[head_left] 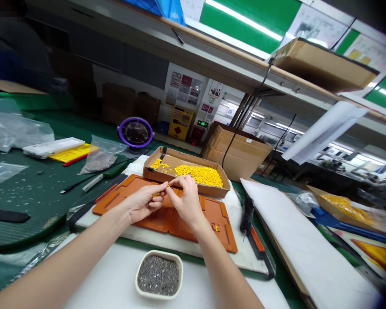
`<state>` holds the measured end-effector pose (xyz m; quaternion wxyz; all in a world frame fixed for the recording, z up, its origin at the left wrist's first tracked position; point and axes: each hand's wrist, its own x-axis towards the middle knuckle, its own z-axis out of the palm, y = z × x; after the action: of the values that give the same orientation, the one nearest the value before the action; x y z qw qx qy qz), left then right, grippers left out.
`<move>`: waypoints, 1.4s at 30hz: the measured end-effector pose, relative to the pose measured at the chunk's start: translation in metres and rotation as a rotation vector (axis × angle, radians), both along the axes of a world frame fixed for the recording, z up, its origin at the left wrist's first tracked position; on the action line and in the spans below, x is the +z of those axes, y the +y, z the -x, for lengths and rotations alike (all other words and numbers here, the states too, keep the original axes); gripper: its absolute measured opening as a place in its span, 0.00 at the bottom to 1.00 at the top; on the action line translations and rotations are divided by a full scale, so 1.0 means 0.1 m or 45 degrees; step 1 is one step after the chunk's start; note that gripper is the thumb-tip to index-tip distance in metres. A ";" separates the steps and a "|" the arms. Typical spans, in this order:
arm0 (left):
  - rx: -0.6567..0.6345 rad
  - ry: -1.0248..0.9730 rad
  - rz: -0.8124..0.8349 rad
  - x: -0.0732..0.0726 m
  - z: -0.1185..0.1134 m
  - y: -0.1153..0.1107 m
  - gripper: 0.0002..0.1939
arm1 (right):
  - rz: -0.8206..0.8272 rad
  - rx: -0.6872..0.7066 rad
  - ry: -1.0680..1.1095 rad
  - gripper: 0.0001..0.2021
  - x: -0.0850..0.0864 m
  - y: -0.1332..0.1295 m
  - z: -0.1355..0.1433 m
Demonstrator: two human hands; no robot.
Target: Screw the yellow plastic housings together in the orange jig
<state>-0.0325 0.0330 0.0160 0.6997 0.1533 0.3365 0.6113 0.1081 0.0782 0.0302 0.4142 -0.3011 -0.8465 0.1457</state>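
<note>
Two-handed handling of a small yellow part [168, 186], seen from above your own forearms. Your left hand [148, 201] was drawn narrow, thumb and forefinger pinching the part, with a further bit of yellow showing by its curled fingers. Your right hand [185, 195] met it from the other side, thumb and forefinger likewise closed at the fingertips upon the same part. The part was held above the far portion of an orange plastic tray [183, 229], just in front of a shallow cardboard tray [212, 191].

The cardboard tray contained loose yellow parts in two groups: a smaller cluster [155, 164] at its left end and a larger heap [199, 174] at its right. One stray yellow piece [216, 228] lay on the right half of the orange tray. Nearest you stood a cream bowl [181, 274], well filled with small metal pieces [158, 274]; to the right, a black electric screwdriver [247, 216] lay apart from both hands.

As to progress, the part in your fingers appeared to be in mid-handling and not yet set down. Judging by the heap, a great many parts were left; which, if any, were finished could not be told, since the two groups looked alike at this size.
</note>
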 end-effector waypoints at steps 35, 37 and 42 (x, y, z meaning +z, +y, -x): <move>0.572 -0.422 -0.059 0.02 1.04 0.01 0.11 | 0.353 0.258 -0.421 0.07 -0.43 -0.03 1.07; 0.583 -0.407 -0.055 0.01 1.04 0.02 0.11 | 0.391 0.262 -0.329 0.12 -0.46 0.01 1.05; 0.653 -0.305 -0.022 -0.02 1.07 0.04 0.10 | 0.493 0.261 -0.021 0.13 -0.38 0.12 0.79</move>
<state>-0.1391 0.0375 0.0141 0.5556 -0.0043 0.2738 0.7851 0.0288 0.0904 -0.0083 0.3248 -0.2885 -0.8321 0.3447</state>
